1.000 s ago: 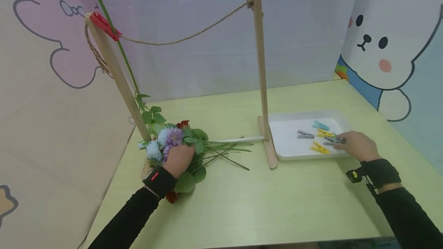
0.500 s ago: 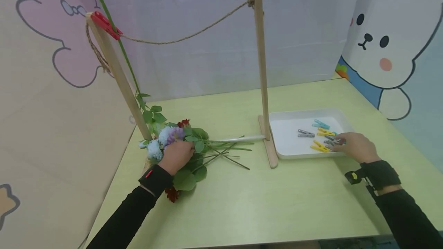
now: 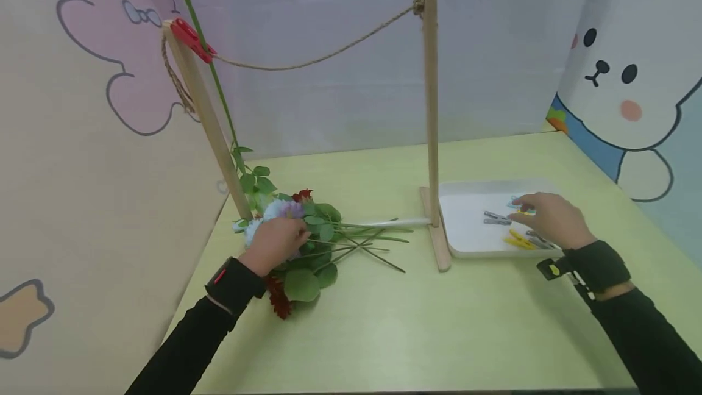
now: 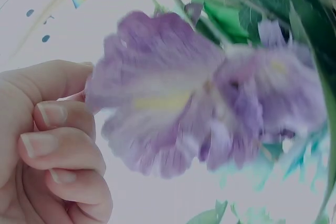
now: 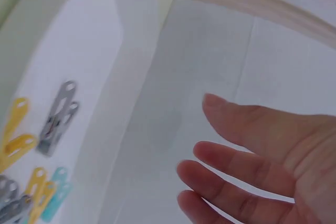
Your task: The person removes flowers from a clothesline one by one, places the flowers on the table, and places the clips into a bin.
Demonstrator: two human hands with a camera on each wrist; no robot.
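My left hand (image 3: 273, 244) is at the pile of artificial flowers on the table's left side. In the left wrist view its thumb and forefinger pinch the ruffled petal edge of a purple flower (image 4: 163, 93), the other fingers curled beneath. Over the white tray (image 3: 463, 218), my right hand (image 3: 555, 218) hovers with relaxed, parted fingers and nothing between them. Inside the tray lie grey clothespins (image 3: 496, 218) and yellow clothespins (image 3: 518, 239). A light-blue clothespin (image 5: 58, 195) shows there in the right wrist view; the hand partly hides it in the head view.
A wooden stand rises behind, its left post (image 3: 203, 108) leaning and its right post (image 3: 431, 102) beside the tray. Rope (image 3: 312, 64) sags between them. A red clothespin (image 3: 192, 40) clips an upright green stem (image 3: 222, 96) near the left post. Loose stems (image 3: 378, 242) point right.
My right hand has come away from a grey clothespin, which stays in the tray, and has risen up and left. My left hand stays at the flowers. The head view has shifted slightly.
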